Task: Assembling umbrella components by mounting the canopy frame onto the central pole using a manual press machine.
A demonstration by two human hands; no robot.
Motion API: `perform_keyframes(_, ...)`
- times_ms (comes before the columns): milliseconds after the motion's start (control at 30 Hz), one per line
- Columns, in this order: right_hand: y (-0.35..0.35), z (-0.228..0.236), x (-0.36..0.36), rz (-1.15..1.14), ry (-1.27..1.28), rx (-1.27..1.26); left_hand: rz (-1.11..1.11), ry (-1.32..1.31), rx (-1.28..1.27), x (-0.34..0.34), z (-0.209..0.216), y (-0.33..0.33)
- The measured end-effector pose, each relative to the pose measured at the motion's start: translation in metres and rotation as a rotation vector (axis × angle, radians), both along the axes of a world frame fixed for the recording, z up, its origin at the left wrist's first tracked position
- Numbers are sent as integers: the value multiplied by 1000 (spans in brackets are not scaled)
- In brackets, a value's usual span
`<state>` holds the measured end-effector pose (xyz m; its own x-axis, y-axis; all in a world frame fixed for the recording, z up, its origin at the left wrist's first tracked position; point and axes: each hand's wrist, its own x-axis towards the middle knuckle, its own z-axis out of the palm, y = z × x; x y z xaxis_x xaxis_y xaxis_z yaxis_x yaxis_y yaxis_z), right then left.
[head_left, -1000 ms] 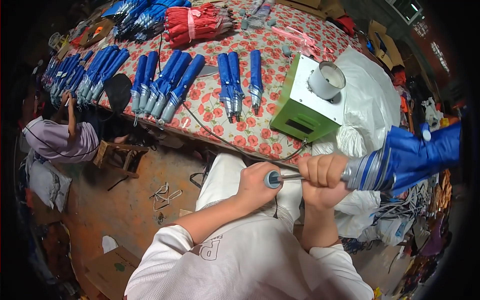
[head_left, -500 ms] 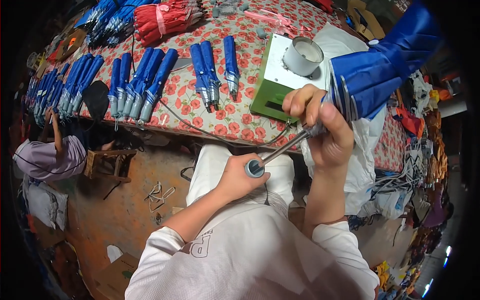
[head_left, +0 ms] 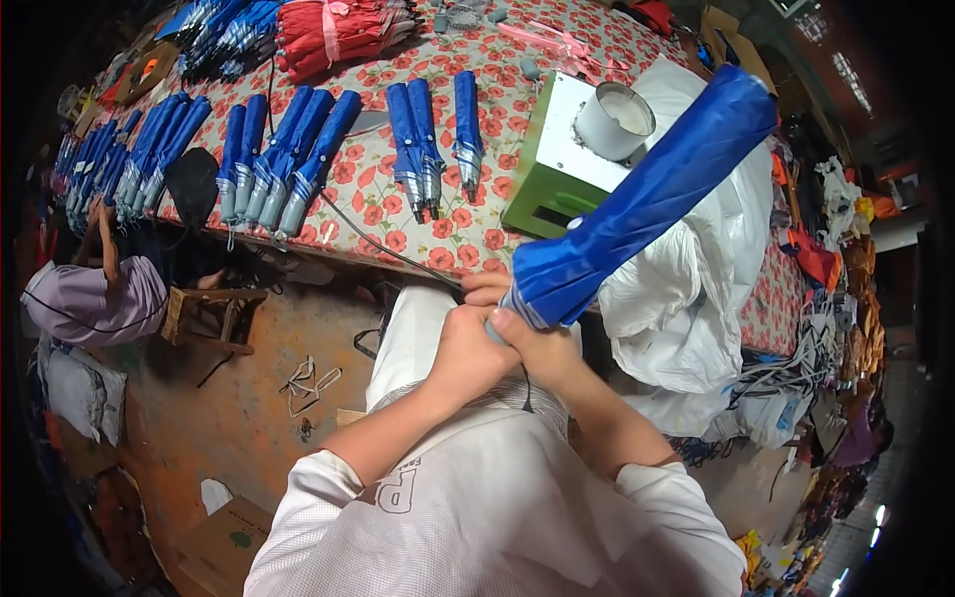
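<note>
A folded blue umbrella (head_left: 647, 184) with silvery canopy edges slants up to the right in front of me. My left hand (head_left: 470, 350) is closed round its grey handle, most of which the fingers hide. Right above it, my right hand (head_left: 542, 343) grips the lower end of the canopy, its thumb beside the handle and some fingers showing behind. Both hands meet near my lap, and the shaft is covered between them.
On the flower-patterned table (head_left: 368, 204) lie several folded blue umbrellas (head_left: 410, 129), a red bundle (head_left: 338, 35) and a green-and-white box (head_left: 572, 159) topped by a round cup. White plastic bags (head_left: 676, 318) hang at the right. A person (head_left: 99, 298) sits at the left near a wooden stool (head_left: 209, 316).
My right hand has come down and left with the canopy end to meet my left hand at the handle. The bare metal shaft no longer shows. The left hand has barely moved.
</note>
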<state>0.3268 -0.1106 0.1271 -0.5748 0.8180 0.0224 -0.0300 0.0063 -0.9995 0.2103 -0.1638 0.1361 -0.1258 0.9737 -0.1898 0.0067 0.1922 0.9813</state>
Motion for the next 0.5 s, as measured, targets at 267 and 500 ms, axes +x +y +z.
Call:
perform_keyframes(267, 40, 0, 98, -543, 456, 277, 2, 259, 150, -29, -36, 5)
perform_keyframes(500, 50, 131, 107, -157, -345, 629, -108, 472, 248, -57, -56, -21)
